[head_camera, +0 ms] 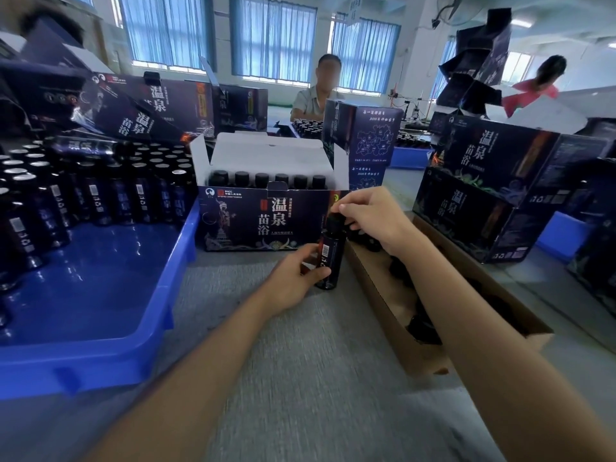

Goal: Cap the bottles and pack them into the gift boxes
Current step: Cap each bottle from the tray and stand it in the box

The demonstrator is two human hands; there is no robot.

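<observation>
Your left hand (293, 278) is wrapped around the lower half of a dark bottle (330, 258), thumb across the front by the barcode label, holding it upright just above the grey table (300, 378). Your right hand (370, 218) is pinching the black cap (334, 221) on top of that bottle, fingers curled round it. Can't tell how far the cap is screwed on.

The bottle sits right in front of the open gift box (266, 215), near its right front corner. That box has its white flaps up and a row of capped bottles (261, 180) showing inside along the front.

To your left there's a blue tray (133, 295) with a crowd of standing bottles (100, 195) at its far end, and one lying across their tops. Under your right forearm is a long cardboard box (376, 295) with loose black caps (421, 325) in it. Stacked gift boxes (483, 181) sit further right, and a person (320, 91) is seated across the table.
</observation>
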